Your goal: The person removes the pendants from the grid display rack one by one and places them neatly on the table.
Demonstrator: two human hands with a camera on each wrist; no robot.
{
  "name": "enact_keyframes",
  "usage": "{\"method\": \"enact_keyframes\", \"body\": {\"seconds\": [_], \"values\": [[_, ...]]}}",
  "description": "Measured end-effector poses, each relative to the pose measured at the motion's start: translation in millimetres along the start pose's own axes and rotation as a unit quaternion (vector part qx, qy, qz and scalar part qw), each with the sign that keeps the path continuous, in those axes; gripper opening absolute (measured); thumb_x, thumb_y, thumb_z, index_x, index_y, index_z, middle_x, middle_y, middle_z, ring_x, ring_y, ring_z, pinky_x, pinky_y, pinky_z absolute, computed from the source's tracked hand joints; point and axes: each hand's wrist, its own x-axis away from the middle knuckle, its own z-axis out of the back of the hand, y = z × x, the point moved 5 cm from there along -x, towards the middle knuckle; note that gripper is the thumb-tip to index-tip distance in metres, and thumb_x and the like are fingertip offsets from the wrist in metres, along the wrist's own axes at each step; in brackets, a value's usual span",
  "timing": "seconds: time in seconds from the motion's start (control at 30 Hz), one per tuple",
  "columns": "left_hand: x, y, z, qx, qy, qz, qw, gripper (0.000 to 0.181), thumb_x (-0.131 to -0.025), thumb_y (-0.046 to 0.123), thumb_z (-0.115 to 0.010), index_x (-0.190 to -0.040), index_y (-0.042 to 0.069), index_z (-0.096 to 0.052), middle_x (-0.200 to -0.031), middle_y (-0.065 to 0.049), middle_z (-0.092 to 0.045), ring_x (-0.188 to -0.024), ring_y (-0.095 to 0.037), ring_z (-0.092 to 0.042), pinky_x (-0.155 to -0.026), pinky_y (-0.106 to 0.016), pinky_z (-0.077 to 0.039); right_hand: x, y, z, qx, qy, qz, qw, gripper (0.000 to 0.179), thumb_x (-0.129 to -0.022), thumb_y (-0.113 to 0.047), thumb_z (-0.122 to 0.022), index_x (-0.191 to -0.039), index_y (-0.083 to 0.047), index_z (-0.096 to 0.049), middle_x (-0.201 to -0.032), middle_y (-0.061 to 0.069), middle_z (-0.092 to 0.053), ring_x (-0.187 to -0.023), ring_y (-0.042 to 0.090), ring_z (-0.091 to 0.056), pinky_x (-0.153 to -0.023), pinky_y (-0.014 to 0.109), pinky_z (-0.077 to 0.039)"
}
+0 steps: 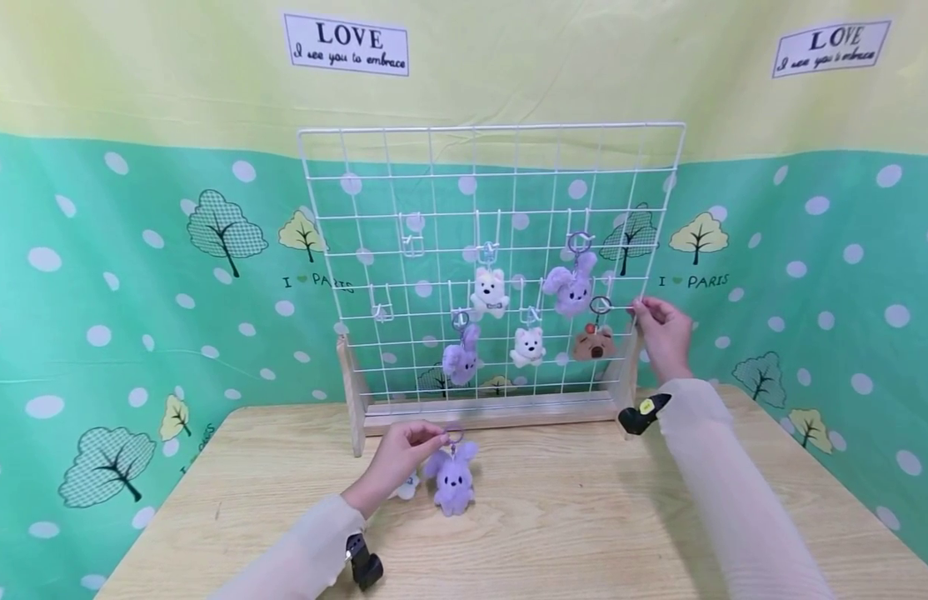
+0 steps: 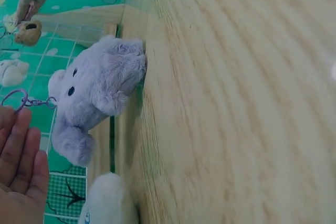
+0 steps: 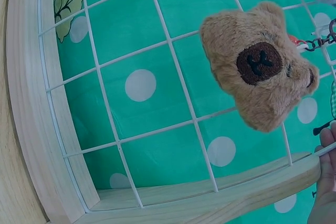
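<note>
the left hand [image 1: 400, 454] pinches the purple ring [image 1: 454, 434] in its grip. just below hangs the purple bunny [image 1: 454, 485], long axis upright, feet seemingly on the worktop [image 1: 554, 525]. two bare hooks [image 1: 413, 245] are up and beyond, slightly left. farther off, the right hand [image 1: 665, 333] pinches the wire grid's [image 1: 494, 127] right edge.

Your rack [image 1: 494, 413] stands at the back of the worktop [image 1: 569, 533]. A bear head [image 1: 595, 346] hangs on its right; a bunny [image 1: 454, 485] is in front.
</note>
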Motion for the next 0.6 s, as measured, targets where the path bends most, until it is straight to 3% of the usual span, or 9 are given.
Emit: {"method": "enact_keyframes", "body": {"seconds": [0.3,0.43,0.6], "values": [[-8.2,-3.6,-2.6,0.009,0.006,0.015,0.9998,0.016,-0.088,0.007,-0.065,-0.098,-0.006,-0.067,-0.094,-0.016,-0.070,-0.084,-0.024,-0.063,-0.069,-0.020,-0.050,-0.6,1.3,1.2,0.000,0.000,-0.004,1.0000,0.047,-0.091,-0.039,-0.056,-0.123,-0.005,-0.058,-0.111,0.000,-0.066,-0.100,0.007,-0.061,-0.089,0.018,-0.048],[-6.2,7.5,-1.5,0.011,0.011,0.016,0.9997,0.015,-0.088,0.003,-0.063,-0.097,-0.010,-0.066,-0.093,-0.020,-0.069,-0.084,-0.027,-0.064,-0.066,-0.018,-0.048,-0.6,1.5,1.2,0.001,0.001,-0.005,1.0000,0.047,-0.091,-0.039,-0.057,-0.123,-0.005,-0.058,-0.110,-0.001,-0.067,-0.100,0.008,-0.061,-0.088,0.018,-0.048],[-3.4,19.5,0.7,-0.008,0.025,0.028,0.9993,0.013,-0.088,0.004,-0.063,-0.095,-0.006,-0.067,-0.093,-0.019,-0.069,-0.085,-0.026,-0.063,-0.068,-0.019,-0.048,-0.4,1.1,0.6,0.000,0.001,0.000,1.0000,0.046,-0.091,-0.038,-0.057,-0.122,-0.004,-0.058,-0.108,-0.003,-0.067,-0.099,0.007,-0.061,-0.087,0.017,-0.048]]}}
